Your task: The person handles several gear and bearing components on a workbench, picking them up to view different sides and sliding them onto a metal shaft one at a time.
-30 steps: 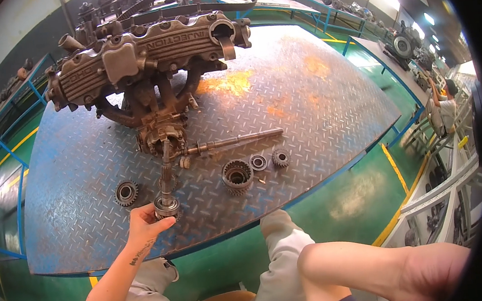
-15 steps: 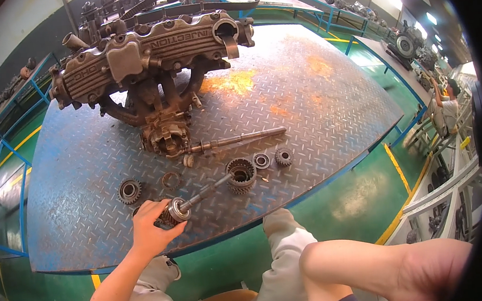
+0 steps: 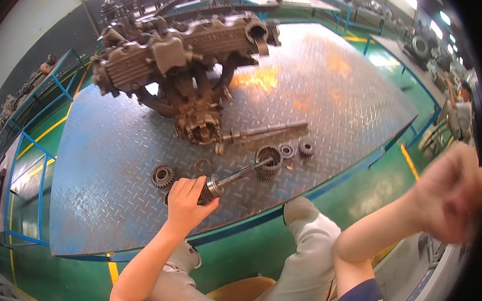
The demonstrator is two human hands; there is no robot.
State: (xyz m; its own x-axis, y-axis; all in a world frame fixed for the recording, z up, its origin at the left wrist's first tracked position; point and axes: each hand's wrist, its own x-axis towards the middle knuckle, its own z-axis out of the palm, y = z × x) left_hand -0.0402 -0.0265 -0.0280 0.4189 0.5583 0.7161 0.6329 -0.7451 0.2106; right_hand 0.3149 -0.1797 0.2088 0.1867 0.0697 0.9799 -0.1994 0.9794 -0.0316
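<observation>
My left hand (image 3: pixel 189 206) is wrapped round the geared end of a transmission shaft (image 3: pixel 237 175) near the table's front edge. The shaft's thin end points right, reaching the mouth of a toothed gear drum (image 3: pixel 269 171); whether it touches is unclear. Raised at the far right, away from the table, my right hand (image 3: pixel 453 197) is blurred, and its fingers cannot be made out. Close to my left hand lie a gear (image 3: pixel 163 176) and a thin ring (image 3: pixel 202 166). Right of the drum are a bearing (image 3: pixel 286 151) and a small gear (image 3: pixel 306 147).
An engine assembly (image 3: pixel 179 52) stands at the back left of the steel tread-plate table (image 3: pixel 352 105). A long rod-like shaft (image 3: pixel 274 129) lies in front of it. Blue-framed benches (image 3: pixel 45 102) with metal parts surround the table. A person (image 3: pixel 465 111) is at the far right.
The view has shifted, so the table sits further right in it. My right hand has come into view, raised at the right. My left hand keeps its hold on the shaft.
</observation>
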